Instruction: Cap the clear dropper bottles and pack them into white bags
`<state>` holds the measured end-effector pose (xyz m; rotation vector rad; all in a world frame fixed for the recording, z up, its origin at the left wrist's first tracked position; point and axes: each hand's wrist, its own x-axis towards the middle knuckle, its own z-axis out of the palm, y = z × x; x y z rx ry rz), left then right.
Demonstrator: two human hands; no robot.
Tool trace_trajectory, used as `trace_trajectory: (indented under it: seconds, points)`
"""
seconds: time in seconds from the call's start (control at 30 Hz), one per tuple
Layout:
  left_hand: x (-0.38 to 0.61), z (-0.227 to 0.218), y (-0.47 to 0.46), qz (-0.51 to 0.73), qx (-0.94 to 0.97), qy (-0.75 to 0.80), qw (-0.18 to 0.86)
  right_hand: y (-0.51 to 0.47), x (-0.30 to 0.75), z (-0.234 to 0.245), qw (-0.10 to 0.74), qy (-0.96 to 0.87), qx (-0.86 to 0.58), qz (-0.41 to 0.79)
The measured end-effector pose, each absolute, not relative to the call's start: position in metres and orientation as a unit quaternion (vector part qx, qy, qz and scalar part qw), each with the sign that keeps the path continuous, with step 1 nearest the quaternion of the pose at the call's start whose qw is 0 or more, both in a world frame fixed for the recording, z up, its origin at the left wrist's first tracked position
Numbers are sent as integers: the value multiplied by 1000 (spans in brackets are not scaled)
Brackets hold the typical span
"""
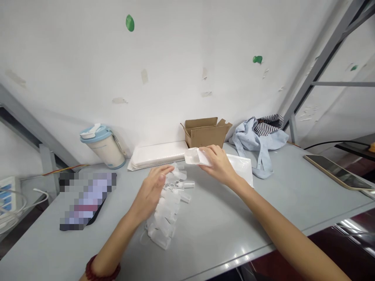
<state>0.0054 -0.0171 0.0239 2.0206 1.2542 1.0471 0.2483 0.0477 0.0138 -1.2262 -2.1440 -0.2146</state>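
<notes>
A row of small translucent plastic bottles, some with clear tubular caps, lies across the grey table. My left hand rests along the left side of the row's far end, its fingers stretched out and touching the bottles there. My right hand is closed round a small white translucent packet, held just in front of the cardboard box; its exact kind is unclear. Under and behind my right wrist lies a flat white plastic bag.
Against the wall stand a blue-lidded cup, a stack of flat white bags, an open cardboard box and a light-blue cloth bag. A phone lies right; a blurred-out item lies left, near a power strip.
</notes>
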Motion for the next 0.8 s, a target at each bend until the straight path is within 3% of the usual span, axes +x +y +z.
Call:
trace_trajectory:
  seconds: [0.2, 0.4, 0.63, 0.8]
  points:
    - [0, 34, -21, 557, 652, 394, 331, 45, 243, 11, 310, -832, -453, -80]
    - [4, 40, -27, 605, 606, 333, 395, 40, 234, 7, 311, -849, -421, -77]
    - [9, 36, -25, 565, 593, 359, 448, 29, 225, 8, 332, -865, -369, -71]
    - [16, 37, -28, 475, 649, 463, 372, 25, 224, 11, 352, -864, -355, -65]
